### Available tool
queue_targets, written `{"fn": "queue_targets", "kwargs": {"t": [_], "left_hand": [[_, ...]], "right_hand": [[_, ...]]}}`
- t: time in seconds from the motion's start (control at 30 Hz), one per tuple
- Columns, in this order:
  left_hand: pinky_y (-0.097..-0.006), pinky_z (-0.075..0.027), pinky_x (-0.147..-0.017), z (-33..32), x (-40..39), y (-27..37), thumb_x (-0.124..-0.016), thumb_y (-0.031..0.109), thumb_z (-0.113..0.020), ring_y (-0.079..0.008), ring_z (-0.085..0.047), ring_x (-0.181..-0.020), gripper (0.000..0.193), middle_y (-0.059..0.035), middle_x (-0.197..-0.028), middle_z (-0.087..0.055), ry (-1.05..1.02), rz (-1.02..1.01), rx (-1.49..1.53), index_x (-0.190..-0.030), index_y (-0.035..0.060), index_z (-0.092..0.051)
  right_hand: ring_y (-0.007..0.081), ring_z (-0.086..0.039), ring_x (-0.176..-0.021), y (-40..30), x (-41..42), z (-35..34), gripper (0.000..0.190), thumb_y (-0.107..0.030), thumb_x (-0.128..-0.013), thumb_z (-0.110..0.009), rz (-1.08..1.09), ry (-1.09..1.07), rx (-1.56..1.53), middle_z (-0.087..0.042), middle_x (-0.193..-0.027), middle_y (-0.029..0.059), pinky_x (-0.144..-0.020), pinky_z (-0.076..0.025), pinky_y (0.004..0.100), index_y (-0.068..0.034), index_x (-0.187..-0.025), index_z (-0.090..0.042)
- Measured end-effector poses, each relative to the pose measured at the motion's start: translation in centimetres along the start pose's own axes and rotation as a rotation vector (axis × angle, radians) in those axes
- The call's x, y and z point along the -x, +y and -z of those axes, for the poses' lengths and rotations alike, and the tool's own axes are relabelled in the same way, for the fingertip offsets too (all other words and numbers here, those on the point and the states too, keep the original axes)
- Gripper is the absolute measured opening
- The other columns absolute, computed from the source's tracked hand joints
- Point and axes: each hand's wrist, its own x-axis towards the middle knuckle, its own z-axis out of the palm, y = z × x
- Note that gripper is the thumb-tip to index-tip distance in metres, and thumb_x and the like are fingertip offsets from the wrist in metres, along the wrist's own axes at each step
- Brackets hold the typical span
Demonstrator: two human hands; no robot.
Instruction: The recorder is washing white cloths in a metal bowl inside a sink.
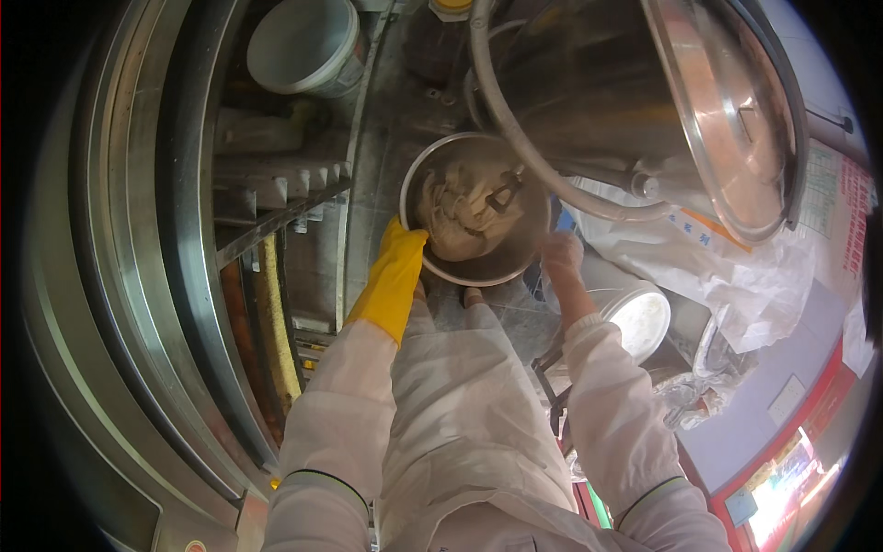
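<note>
A round stainless steel bowl is in front of my legs, with a pale beige, dough-like mass inside. A dark metal tool with a looped frame rises from the mass; its lower part is buried. My left hand, in a yellow rubber glove, grips the bowl's left rim. At the right side of the bowl, my right hand wears a thin clear glove and is closed at the rim, its fingertips hidden.
A large steel mixing bowl with a tubular guard overhangs from the upper right. Steel shelving and a white bucket stand left. A white lidded tub and white plastic sacks are beside my right arm.
</note>
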Motion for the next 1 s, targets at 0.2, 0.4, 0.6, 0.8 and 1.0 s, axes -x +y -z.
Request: {"fn": "queue_targets", "kwargs": {"t": [0.2,0.4,0.6,0.8,1.0], "left_hand": [[-0.0362,-0.049,-0.096,4.1,-0.1,-1.5,-0.078,0.006,-0.073,-0.0326,-0.064,-0.111,0.055,-0.0208,-0.121,-0.064,0.074,-0.052,0.025,-0.129,-0.0019,-0.054],[-0.0366,-0.050,-0.094,4.1,0.4,-0.9,-0.077,0.008,-0.073,-0.0327,-0.065,-0.108,0.055,-0.0215,-0.120,-0.064,0.071,-0.076,0.005,-0.128,-0.0026,-0.054],[-0.0367,-0.049,-0.094,4.4,1.1,0.4,-0.078,0.011,-0.073,-0.0327,-0.064,-0.110,0.057,-0.0213,-0.121,-0.064,0.082,-0.059,-0.079,-0.130,-0.0025,-0.054],[-0.0375,-0.049,-0.095,3.8,1.7,1.9,-0.079,0.012,-0.073,-0.0341,-0.063,-0.112,0.057,-0.0213,-0.123,-0.063,0.059,-0.033,-0.097,-0.131,0.0001,-0.054],[-0.0375,-0.047,-0.098,3.6,1.5,2.9,-0.079,0.014,-0.073,-0.0347,-0.062,-0.115,0.058,-0.0212,-0.125,-0.063,0.053,-0.011,-0.195,-0.132,0.0009,-0.053]], "right_hand": [[0.0323,-0.066,-0.081,-12.0,-0.5,2.3,0.008,-0.017,-0.079,-0.068,0.168,0.426,-0.037,-0.066,-0.081,0.0112,-0.070,-0.054,0.0402,-0.011,-0.084,-0.069],[0.0197,-0.064,-0.080,-17.8,0.3,5.2,0.015,-0.013,-0.094,-0.058,0.391,0.032,-0.045,-0.063,-0.087,0.0078,-0.069,-0.054,0.0306,-0.002,-0.104,-0.062],[0.0180,-0.061,-0.078,-22.6,0.9,7.9,0.018,-0.015,-0.094,-0.060,-0.480,-0.127,-1.469,-0.062,-0.089,0.0086,-0.067,-0.053,0.0288,0.000,-0.102,-0.060],[0.0202,-0.062,-0.080,-22.7,1.0,8.0,0.023,-0.014,-0.094,-0.060,-0.556,-0.086,-1.575,-0.061,-0.090,0.0099,-0.067,-0.054,0.0304,0.003,-0.109,-0.058],[0.0198,-0.062,-0.079,-22.7,0.6,7.4,0.016,-0.012,-0.096,-0.057,-0.577,-0.052,-1.660,-0.060,-0.088,0.0077,-0.067,-0.054,0.0314,0.001,-0.107,-0.058]]}}
